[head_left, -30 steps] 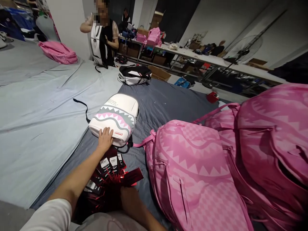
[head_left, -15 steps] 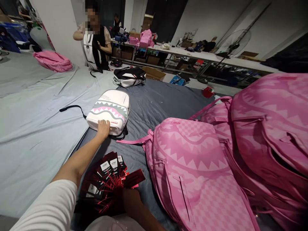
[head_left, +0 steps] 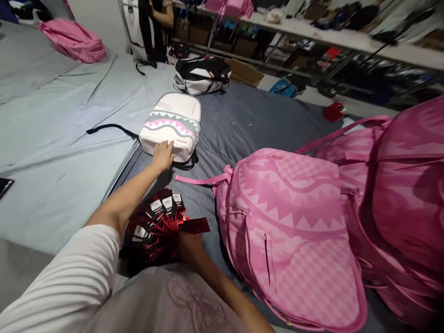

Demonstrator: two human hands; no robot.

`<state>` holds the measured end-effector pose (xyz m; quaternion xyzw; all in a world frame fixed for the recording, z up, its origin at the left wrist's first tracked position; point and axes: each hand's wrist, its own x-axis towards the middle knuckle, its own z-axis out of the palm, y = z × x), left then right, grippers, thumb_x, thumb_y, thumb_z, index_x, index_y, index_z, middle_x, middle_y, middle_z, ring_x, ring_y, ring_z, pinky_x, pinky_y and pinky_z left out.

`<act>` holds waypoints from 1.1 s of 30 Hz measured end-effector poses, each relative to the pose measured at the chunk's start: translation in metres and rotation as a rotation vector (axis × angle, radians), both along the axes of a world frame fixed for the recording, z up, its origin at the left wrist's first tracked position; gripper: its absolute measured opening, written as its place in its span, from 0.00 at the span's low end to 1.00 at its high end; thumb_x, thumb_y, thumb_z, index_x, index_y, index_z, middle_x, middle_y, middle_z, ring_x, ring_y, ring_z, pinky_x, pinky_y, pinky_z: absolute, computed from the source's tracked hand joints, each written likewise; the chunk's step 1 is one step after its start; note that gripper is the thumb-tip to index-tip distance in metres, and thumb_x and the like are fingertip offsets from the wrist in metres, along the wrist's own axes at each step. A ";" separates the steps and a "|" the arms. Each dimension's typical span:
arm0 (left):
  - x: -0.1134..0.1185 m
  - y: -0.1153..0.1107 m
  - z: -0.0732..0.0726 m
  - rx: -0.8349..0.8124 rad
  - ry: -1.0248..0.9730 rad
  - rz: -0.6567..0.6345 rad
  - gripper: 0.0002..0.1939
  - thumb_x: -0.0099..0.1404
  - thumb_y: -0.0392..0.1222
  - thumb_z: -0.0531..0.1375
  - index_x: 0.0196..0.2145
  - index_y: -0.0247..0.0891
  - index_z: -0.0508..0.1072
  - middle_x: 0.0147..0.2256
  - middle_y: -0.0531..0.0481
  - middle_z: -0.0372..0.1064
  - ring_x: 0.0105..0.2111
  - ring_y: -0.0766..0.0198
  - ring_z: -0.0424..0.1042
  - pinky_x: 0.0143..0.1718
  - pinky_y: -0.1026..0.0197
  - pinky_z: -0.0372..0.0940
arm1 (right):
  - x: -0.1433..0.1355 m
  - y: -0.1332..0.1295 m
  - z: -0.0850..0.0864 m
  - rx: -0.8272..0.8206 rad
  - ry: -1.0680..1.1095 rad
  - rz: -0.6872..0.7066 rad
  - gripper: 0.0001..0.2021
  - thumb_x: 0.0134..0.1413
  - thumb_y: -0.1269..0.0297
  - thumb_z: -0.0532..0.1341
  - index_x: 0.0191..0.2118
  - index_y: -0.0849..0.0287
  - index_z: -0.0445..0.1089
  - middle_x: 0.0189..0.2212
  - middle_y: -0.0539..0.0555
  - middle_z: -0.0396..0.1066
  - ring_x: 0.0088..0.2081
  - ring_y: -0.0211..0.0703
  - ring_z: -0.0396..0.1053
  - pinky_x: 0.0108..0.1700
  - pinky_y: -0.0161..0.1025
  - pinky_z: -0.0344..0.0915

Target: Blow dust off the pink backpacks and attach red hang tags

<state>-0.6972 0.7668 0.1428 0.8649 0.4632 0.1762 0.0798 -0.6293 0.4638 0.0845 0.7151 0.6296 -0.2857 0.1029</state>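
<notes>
A white backpack (head_left: 169, 122) with a pink and grey shark-tooth band lies on the cloth-covered table. My left hand (head_left: 163, 156) rests on its near end, fingers spread. Close to my body, my right hand (head_left: 187, 243) is closed on a bunch of red-stringed tags (head_left: 166, 217); the tags fan out to the left, several with white labels. Its fingers are partly hidden in shadow and behind the tags. Right of the tags sits a pink patterned backpack (head_left: 287, 222), its strap pointing toward the white one.
More pink backpacks (head_left: 409, 194) are piled at the right. A black and white backpack (head_left: 201, 74) lies beyond the white one, and a pink bag (head_left: 74, 40) at the far left. A person's arm (head_left: 164, 16) is beside another backpack. A dark flat object (head_left: 5, 186) lies at the left edge.
The view has tilted down and shifted, so the bags appear higher in the picture. My left hand stays on the white backpack, and my right hand still holds the tags.
</notes>
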 end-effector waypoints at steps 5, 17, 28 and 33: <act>-0.076 -0.159 -0.043 -0.178 -0.099 -0.247 0.16 0.73 0.43 0.48 0.42 0.36 0.74 0.40 0.44 0.72 0.43 0.57 0.69 0.48 0.56 0.63 | -0.001 0.003 0.002 0.086 0.032 -0.015 0.12 0.62 0.67 0.58 0.49 0.66 0.68 0.44 0.65 0.74 0.46 0.51 0.72 0.42 0.39 0.61; -0.106 -0.293 -0.089 -0.298 0.091 -0.064 0.12 0.71 0.41 0.53 0.38 0.37 0.77 0.36 0.43 0.75 0.39 0.53 0.72 0.43 0.53 0.63 | -0.004 -0.023 -0.005 0.266 0.059 0.041 0.19 0.69 0.61 0.51 0.62 0.53 0.61 0.48 0.55 0.72 0.47 0.43 0.71 0.45 0.35 0.61; -0.111 -0.300 -0.077 -0.239 0.280 -0.043 0.14 0.70 0.40 0.50 0.38 0.38 0.75 0.37 0.42 0.75 0.40 0.52 0.74 0.38 0.55 0.61 | -0.016 -0.033 -0.005 0.357 -0.013 0.100 0.14 0.69 0.61 0.49 0.56 0.52 0.64 0.46 0.55 0.72 0.45 0.45 0.71 0.45 0.39 0.60; -0.115 -0.303 -0.048 -0.156 0.501 -0.096 0.16 0.69 0.37 0.47 0.37 0.35 0.75 0.36 0.39 0.74 0.39 0.49 0.73 0.38 0.52 0.58 | -0.010 -0.033 -0.010 0.404 -0.003 0.196 0.14 0.70 0.63 0.47 0.51 0.56 0.67 0.45 0.58 0.71 0.47 0.47 0.68 0.50 0.44 0.54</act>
